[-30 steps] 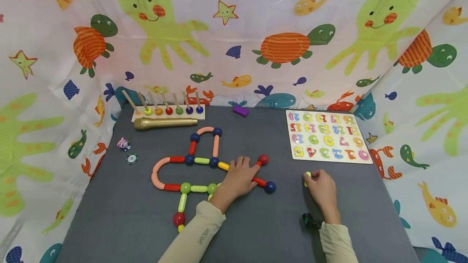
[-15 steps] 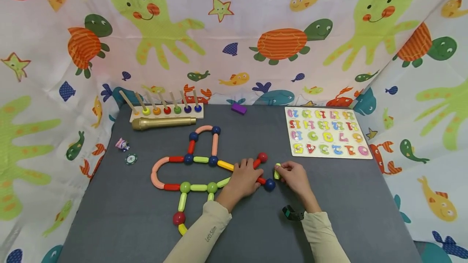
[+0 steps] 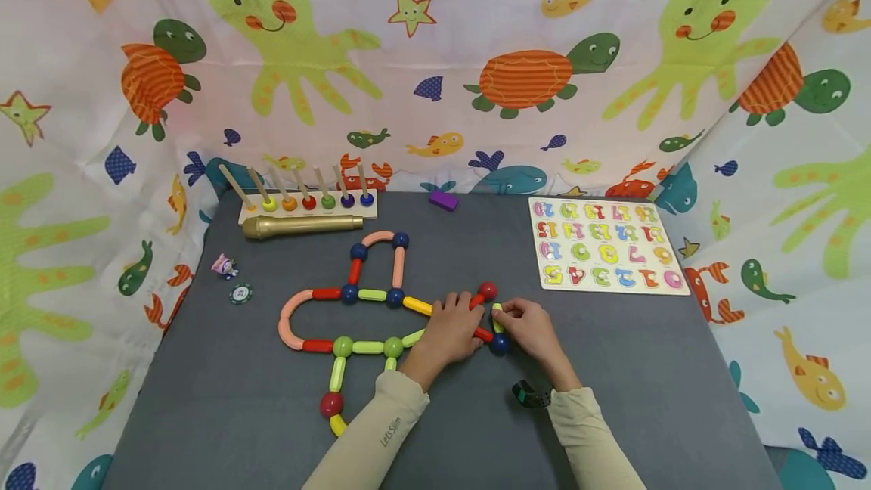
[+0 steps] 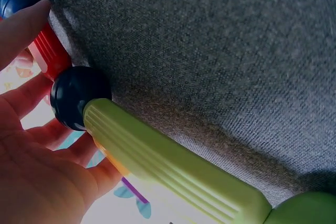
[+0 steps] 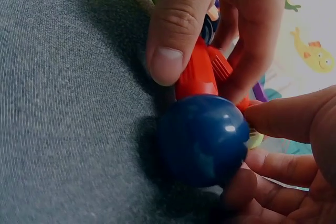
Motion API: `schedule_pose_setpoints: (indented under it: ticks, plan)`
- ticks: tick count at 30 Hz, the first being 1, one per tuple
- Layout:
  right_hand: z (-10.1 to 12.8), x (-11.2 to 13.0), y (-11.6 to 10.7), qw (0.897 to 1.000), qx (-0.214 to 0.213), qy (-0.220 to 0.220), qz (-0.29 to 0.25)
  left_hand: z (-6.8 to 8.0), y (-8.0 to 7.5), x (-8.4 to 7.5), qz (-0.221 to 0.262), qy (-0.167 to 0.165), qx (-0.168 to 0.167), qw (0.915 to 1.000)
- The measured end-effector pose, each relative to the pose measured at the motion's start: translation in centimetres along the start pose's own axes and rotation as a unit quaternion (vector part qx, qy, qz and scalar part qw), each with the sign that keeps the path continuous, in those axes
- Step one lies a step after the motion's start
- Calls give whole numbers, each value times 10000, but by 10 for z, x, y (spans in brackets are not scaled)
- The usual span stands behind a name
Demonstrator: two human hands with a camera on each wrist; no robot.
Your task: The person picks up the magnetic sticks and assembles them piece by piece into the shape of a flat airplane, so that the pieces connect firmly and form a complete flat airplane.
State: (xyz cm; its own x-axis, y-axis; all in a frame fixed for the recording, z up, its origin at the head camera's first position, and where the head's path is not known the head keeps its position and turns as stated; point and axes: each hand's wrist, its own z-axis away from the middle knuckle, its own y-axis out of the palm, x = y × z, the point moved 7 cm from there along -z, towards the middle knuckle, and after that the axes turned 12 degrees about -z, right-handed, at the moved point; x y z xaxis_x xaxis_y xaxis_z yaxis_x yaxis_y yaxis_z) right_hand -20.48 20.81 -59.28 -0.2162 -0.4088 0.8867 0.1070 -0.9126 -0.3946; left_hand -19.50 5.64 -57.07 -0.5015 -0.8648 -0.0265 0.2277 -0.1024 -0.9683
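Observation:
A flat figure of coloured toy rods and balls lies on the table (image 3: 476, 429). My left hand (image 3: 445, 330) grips its right part, thumb and fingers around a red rod (image 5: 197, 69) by a dark blue ball (image 4: 79, 97). A light green rod (image 4: 173, 156) runs from that ball. My right hand (image 3: 534, 331) pinches a short light green rod (image 3: 497, 316) between thumb and fingers. Its lower end is right at the blue ball (image 3: 499, 345) on the red rod's end. Its upper end points toward a red ball (image 3: 487, 291). In the right wrist view the blue ball (image 5: 202, 140) mostly hides it.
A number puzzle board (image 3: 592, 287) lies at the back right, a purple block (image 3: 444, 201) at the back. At the back left are a peg board (image 3: 370, 210) and a gold microphone-like stick (image 3: 302, 226). A small figurine (image 3: 224, 266) and a round chip (image 3: 241, 294) lie left.
My right hand has moved left with the light green rod, from below the puzzle board to the blue ball. My left hand has stayed on the figure, shifting slightly.

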Motion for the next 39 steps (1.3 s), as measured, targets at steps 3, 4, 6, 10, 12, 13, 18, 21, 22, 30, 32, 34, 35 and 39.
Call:
schedule_pose_setpoints:
  ticks: [3,4,6,10,12,13,18,21,22,30,32,34,35,39]
  plan:
    - [1,0,0,10000,-38,-32,20,0,0,-1,-4,38,33,10000]
    - [1,0,0,10000,-67,-49,28,0,0,-1,5,49,38,10000]
    - [0,0,0,9999,-103,-61,9,-1,0,-1,10,58,43,10000]
    - [0,-1,-1,9998,-138,-100,-91,-1,0,-2,37,65,-12,10000]
    - [1,-1,-2,9997,-161,-128,-138,-1,0,-2,31,84,-94,9999]
    - [1,0,-2,9996,-167,-150,-145,-1,0,-2,21,91,-138,9999]
    - [2,0,-3,9994,-196,-231,-136,0,-1,-3,26,85,-306,9995]
    - [2,-2,-5,9994,-227,-217,-132,0,-1,-3,45,85,-319,9994]
    - [3,-2,-5,9994,-228,-213,-143,-1,-1,-3,54,84,-324,9994]
    - [11,-13,-11,9986,-355,-113,-388,2,0,-6,268,107,-275,9992]
    - [15,-15,-12,9987,-334,-102,-380,7,-2,-5,438,117,-290,9986]
    - [18,-16,-13,9992,-292,-117,-234,16,-6,0,792,108,-334,9962]
    - [20,-16,-12,9995,-249,-146,-144,22,-8,4,1015,91,-376,9941]
    - [26,-13,-10,9997,-41,-169,183,53,-23,38,2063,-185,-766,9753]
